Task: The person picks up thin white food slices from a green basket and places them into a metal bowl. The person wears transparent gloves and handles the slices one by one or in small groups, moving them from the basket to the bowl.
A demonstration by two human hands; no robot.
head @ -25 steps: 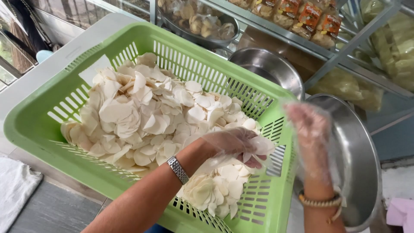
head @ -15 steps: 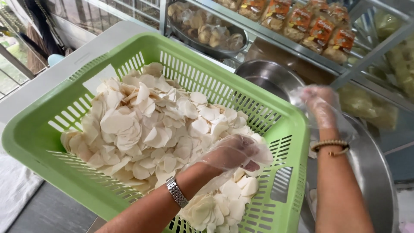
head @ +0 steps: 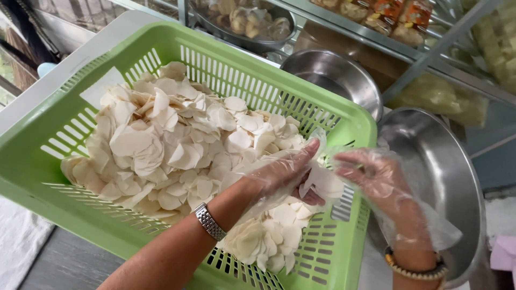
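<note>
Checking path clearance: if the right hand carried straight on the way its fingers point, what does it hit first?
The right hand points leftward at the left hand, which holds a few white chips. It would likely meet those chips first, over the green basket; depth is unclear.

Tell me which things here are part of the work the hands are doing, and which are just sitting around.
In hand:
left hand, in a clear glove, holding a pale chip
right hand, gloved, touching that chip
heap of chips
green basket holding them

Lying about:
small steel bowl
large steel bowl
packed snacks on the shelf
white cloth
</note>
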